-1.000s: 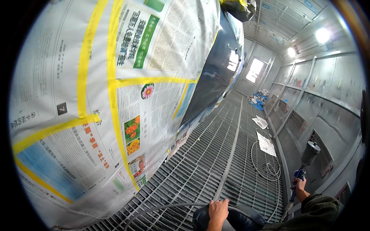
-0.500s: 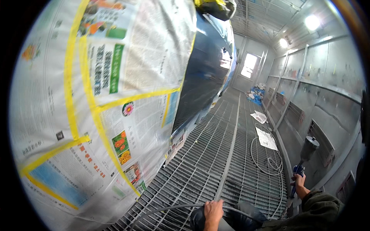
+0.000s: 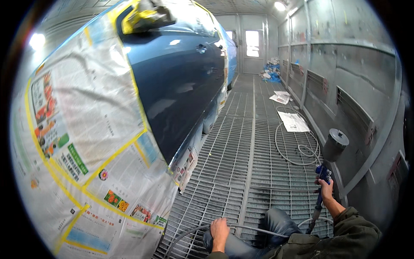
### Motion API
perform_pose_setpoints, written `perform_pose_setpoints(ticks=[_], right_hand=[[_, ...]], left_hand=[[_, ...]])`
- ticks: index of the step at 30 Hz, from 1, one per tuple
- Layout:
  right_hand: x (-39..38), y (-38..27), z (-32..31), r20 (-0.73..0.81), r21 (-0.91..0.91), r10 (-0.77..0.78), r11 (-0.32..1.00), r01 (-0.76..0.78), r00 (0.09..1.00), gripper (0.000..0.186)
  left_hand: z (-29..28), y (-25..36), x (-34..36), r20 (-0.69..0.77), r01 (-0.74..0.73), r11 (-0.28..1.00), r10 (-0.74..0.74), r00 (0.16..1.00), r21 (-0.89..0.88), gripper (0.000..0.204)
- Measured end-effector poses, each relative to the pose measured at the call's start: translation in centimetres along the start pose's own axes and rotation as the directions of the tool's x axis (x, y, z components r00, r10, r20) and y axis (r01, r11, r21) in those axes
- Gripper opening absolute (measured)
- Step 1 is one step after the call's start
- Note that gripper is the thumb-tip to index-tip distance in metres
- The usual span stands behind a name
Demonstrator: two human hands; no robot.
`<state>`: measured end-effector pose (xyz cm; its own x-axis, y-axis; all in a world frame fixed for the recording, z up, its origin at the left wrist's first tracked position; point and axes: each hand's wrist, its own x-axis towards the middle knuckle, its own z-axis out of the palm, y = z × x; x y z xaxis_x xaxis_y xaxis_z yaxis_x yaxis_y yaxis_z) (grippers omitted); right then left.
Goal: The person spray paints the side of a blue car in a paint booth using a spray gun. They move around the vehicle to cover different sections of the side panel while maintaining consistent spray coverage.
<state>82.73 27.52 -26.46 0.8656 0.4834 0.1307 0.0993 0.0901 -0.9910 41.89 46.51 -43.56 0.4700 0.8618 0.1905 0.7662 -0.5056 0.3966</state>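
Observation:
My right hand is wrapped round a paint spray gun with a blue body, held upright at the right. A grey paint cup with a lid sits on top of the gun. Low in the middle, my left hand is closed round a grey air hose, which runs across my bent knees. To the left stands a car with a glossy dark blue door. Newspaper held by yellow masking tape covers its front part.
Metal floor grating runs between the car and the grey wall. More hose lies coiled by the wall, near loose newspaper sheets. A blue and white heap lies at the far end. The covered mirror juts from the car.
My view has swung left and levelled, showing more of the dark blue door. The spray gun appears lower and further left in the picture. Both hands keep their hold.

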Motion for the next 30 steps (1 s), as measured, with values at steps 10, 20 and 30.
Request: perform_pose_setpoints(ticks=[10, 20, 30], right_hand=[[-1.1, 0.0, -4.0, 0.116, 0.196, 0.046, 0.978, -0.068, 0.992, 0.026], [-0.4, 1.2, -6.0, 0.453, 0.273, 0.082, 0.935, -0.225, 0.888, 0.047], [1.3, 0.8, -5.5, 0.668, 0.191, 0.127, 0.923, -0.334, 0.733, 0.039]], left_hand=[[0.6, 0.8, -0.2, -0.043, 0.051, 0.994, -0.047, 0.998, 0.101, 0.018], [0.1, 5.1, 2.2, 0.079, 0.006, 0.971, -0.026, 0.997, 0.239, 0.012], [-3.1, 11.3, 6.2, 0.197, -0.057, 0.978, 0.017, 0.98, 0.199, 0.014]])
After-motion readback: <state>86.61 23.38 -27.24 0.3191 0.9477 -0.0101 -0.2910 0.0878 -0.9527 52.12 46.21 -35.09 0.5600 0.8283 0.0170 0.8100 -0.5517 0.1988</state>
